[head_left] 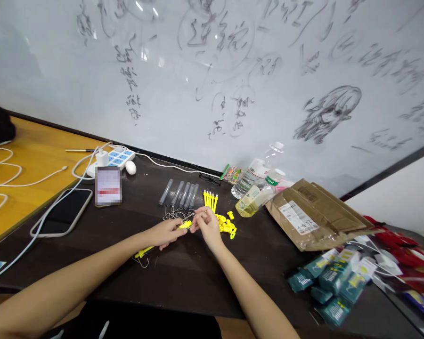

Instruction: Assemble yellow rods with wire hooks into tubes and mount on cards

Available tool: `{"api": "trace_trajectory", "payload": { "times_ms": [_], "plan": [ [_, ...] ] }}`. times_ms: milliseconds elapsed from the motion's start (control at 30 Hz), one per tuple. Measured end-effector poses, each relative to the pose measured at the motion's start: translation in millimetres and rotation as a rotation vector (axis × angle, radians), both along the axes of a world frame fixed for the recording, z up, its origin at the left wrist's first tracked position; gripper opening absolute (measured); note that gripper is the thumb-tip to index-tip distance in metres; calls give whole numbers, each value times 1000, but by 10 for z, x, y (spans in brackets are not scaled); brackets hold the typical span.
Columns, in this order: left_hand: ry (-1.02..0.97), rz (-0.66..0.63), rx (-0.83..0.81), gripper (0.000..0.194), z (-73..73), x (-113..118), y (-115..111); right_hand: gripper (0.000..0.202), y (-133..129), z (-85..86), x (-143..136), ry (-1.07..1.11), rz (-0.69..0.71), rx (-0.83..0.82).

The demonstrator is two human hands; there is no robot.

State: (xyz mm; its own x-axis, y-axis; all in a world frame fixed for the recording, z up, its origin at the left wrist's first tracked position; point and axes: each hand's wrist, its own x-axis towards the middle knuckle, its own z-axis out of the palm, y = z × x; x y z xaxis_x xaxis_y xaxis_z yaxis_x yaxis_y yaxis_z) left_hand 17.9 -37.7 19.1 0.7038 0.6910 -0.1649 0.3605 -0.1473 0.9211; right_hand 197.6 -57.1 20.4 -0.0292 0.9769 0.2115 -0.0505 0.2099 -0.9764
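Note:
My left hand is closed on a small yellow plastic piece, which pokes out past its fingertips. Pinched fingers of my right hand meet that piece from the other side; whatever thin thing they hold is too small to name. Bent metal wire hooks lie just beyond my left hand. Loose yellow plastic parts are heaped beside my right hand, with several yellow sticks in a row behind. Clear tubes lie farther back. A yellow rod with a wire hook is partly hidden under my left wrist.
A bottle of yellow drink, a water bottle and a cardboard parcel stand back right. Green boxes lie at right. Two phones and a power strip with cables are at left. A whiteboard rises behind.

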Motion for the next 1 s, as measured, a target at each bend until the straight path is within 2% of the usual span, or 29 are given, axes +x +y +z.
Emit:
{"api": "trace_trajectory", "payload": {
  "times_ms": [200, 433, 667, 867, 1000],
  "plan": [
    [-42, 5, -59, 41, 4, 1, -8, 15, -37, -11, -66, -49, -79, -16],
    [-117, 18, -173, 46, 16, 13, 22, 18, -73, 16, -92, -42, -62, 63],
    [-152, 14, -284, 50, 106, -6, 46, 14, -59, 2, -57, -83, -80, 99],
    [-127, 11, -331, 58, 33, -16, 79, 12, -81, 26, -61, -151, -108, 99],
    [-117, 4, -307, 58, -19, -6, 91, 10, -88, 30, -68, -191, -128, 120]
  ]
}}
